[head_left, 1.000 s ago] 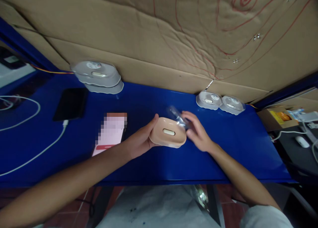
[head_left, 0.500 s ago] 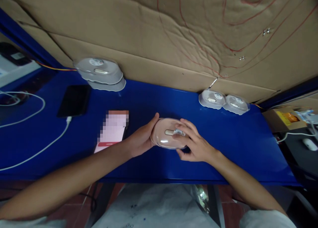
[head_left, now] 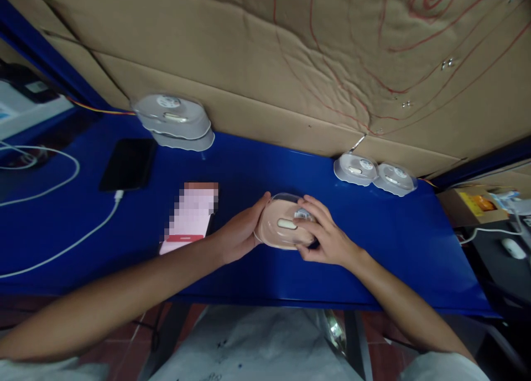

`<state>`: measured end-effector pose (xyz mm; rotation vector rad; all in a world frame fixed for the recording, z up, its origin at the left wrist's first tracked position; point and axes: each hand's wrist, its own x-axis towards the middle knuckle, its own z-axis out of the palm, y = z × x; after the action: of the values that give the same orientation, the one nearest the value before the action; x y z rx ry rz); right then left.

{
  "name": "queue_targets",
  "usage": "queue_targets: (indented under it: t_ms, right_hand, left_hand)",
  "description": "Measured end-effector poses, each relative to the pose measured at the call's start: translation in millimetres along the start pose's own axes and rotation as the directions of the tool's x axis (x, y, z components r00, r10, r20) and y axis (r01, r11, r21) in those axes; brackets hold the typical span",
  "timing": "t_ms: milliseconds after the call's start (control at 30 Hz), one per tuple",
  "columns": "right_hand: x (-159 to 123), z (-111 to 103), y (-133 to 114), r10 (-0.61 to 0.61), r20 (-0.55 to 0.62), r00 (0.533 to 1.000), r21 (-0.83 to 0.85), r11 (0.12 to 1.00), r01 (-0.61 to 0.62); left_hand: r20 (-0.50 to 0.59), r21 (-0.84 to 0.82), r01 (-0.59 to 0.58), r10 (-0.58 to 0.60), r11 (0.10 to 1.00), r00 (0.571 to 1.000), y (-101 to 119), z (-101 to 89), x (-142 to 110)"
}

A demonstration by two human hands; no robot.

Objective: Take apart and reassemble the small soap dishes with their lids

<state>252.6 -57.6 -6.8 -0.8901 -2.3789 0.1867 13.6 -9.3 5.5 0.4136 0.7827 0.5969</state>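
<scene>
Above the middle of the blue table, my left hand grips the left end of a beige oval dish, thumb on the rim and fingers hidden below. A white pill-shaped piece sits in the dish's middle. Over the dish is a clear plastic cover with a small label. My right hand is closed around the cover's right end, fingers across its top and thumb at the near edge. Whether the cover is fully seated on the dish I cannot tell.
Two stacked grey covered dishes stand at the back left. At the back right are two more, a left one and a right one. A dark phone on a white cable and a lit phone lie to the left.
My right hand has brought the clear cover from beside the dish onto it, then shifted slightly on it. My left hand has kept hold of the dish. The view has moved a little.
</scene>
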Motion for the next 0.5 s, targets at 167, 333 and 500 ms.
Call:
queue_targets:
  t_ms: [167,333,500]
  right_hand:
    - [-1.8,-1.5,0.2,-0.068,-0.006,0.998,0.003,0.998,0.068]
    - [-5.8,6.0,1.4,-0.058,0.036,0.998,-0.031,0.998,0.059]
    - [-1.7,-0.6,2.2,0.029,0.066,0.997,0.039,0.999,-0.032]
  left_hand:
    - [-0.011,-0.017,0.014,-0.014,1.000,1.000,-2.9,-1.2,-0.2]
    - [-0.045,-0.037,0.013,-0.015,0.999,0.999,-1.2,-3.2,1.6]
    - [-0.026,-0.024,0.036,-0.037,0.999,0.999,2.3,-0.4,-0.6]
